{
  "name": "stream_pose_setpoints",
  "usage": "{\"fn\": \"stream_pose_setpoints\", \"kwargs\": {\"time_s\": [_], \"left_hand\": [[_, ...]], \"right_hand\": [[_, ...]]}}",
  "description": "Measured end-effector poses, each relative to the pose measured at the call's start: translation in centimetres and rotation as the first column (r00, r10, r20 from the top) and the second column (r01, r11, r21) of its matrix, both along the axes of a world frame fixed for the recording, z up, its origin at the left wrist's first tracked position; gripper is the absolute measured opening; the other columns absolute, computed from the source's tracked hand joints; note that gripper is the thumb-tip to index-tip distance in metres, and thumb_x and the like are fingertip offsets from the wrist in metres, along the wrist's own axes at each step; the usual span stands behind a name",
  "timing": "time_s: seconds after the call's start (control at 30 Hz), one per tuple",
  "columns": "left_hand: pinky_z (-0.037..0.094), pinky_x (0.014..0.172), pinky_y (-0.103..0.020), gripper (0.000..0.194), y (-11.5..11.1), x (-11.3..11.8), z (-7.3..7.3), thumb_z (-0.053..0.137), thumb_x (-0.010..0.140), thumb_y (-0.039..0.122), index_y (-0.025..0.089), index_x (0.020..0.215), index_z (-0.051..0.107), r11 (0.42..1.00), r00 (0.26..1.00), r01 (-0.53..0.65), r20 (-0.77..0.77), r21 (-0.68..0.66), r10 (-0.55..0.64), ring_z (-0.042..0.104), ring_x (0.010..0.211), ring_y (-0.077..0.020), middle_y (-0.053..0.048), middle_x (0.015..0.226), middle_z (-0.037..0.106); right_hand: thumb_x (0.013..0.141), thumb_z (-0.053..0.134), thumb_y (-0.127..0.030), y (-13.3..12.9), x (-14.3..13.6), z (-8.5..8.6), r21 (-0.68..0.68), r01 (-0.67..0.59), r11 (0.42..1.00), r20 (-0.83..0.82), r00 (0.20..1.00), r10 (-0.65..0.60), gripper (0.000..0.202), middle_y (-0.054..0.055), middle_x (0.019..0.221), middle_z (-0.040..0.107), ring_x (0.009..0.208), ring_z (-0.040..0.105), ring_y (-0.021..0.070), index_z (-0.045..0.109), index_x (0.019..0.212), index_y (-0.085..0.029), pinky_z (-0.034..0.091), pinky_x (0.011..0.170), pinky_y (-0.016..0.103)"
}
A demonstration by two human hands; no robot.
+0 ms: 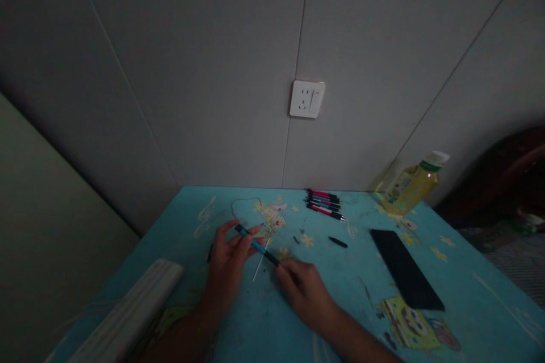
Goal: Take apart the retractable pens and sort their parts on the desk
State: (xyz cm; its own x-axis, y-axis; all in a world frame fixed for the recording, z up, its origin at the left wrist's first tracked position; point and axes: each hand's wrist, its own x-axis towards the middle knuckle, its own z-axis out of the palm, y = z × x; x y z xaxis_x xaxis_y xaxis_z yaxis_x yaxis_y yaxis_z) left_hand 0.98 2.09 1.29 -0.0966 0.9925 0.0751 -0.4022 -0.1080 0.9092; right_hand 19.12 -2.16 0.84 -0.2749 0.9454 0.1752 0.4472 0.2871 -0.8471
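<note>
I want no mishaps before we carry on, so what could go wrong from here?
The blue pen is pinched by the left hand and the right hand; uneven force might make it slip.

The thin white rod lies between the hands, so a small movement could knock it away.

The small dark piece on the tabletop, beyond the right hand, could be brushed aside and lost.

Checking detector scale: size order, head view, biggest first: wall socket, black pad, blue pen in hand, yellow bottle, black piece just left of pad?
1. Black pad and yellow bottle: too alike to rank
2. Wall socket
3. Blue pen, partly covered
4. Black piece
</note>
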Motion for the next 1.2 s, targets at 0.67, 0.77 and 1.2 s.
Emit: {"fn": "stream_pose_setpoints", "kwargs": {"time_s": [0.67,0.77,1.2], "left_hand": [[0.056,0.055,-0.031,0.046,0.4,-0.1,-0.8,0.054,0.086,0.061,0.016,0.095,0.061,0.968,0.967,0.166,-0.163,-0.186,-0.197,0.067,0.060,-0.0198,-0.004,0.070,0.069],[0.044,0.040,-0.025,0.050,0.6,-0.2,-1.3,0.049,0.087,0.065,0.016,0.090,0.059,0.949,0.937,0.207,-0.229,-0.238,-0.262,0.057,0.044,-0.0160,0.001,0.054,0.058],[0.045,0.066,-0.025,0.029,0.1,-1.3,-0.8,0.041,0.100,0.038,0.017,0.097,0.061,0.964,0.824,0.189,-0.565,0.189,-0.051,0.057,0.064,-0.0130,0.002,0.069,0.060]], "right_hand": [[0.102,0.039,-0.038,2.2,3.5,0.3,0.241,0.106,0.965,0.141,0.980,-0.143,0.032,0.003,0.078,0.063,0.070,0.057,0.0155,0.064,0.093,-0.020,0.041,0.071,0.026],[0.102,0.038,-0.033,2.1,3.6,0.5,0.256,0.095,0.962,0.172,0.975,-0.143,0.030,0.003,0.081,0.064,0.073,0.058,0.0156,0.063,0.095,-0.019,0.040,0.071,0.026],[0.100,0.036,-0.052,2.7,3.3,0.5,-0.339,-0.121,0.933,-0.372,0.928,-0.015,0.055,-0.006,0.036,0.036,0.036,0.028,0.0093,0.046,0.056,-0.020,0.025,0.044,0.024]]}}
